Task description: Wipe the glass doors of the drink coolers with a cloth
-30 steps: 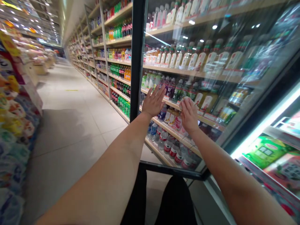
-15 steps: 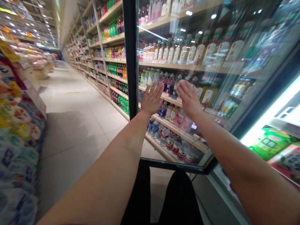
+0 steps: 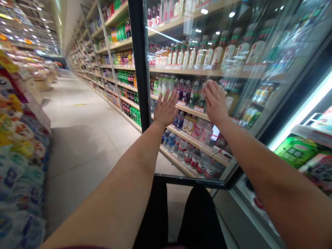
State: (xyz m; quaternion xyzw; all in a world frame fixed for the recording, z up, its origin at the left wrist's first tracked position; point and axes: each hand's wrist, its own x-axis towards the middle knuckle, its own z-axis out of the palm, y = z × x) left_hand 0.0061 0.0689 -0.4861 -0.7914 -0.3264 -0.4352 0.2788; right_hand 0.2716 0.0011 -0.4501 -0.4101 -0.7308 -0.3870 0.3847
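Observation:
A glass door [image 3: 186, 121] with a dark frame stands open in front of me, and shelves of bottles show through the glass. My left hand [image 3: 166, 108] lies against the pane with its fingers spread and nothing in it. To its right, my right hand [image 3: 214, 100] presses a pale, crumpled cloth [image 3: 206, 84] to the glass. Only a little of the cloth shows, at the fingertips. The fingers of that hand are close together.
Lit cooler shelves with green packages [image 3: 295, 150] are at the right. Drink shelves [image 3: 124, 86] run along the aisle beyond the door. Bagged goods [image 3: 19, 180] are piled at the left. My dark-clad legs are below the door.
My right hand has moved up and slightly right on the glass with the cloth. My left hand stays on the pane. The view has shifted slightly.

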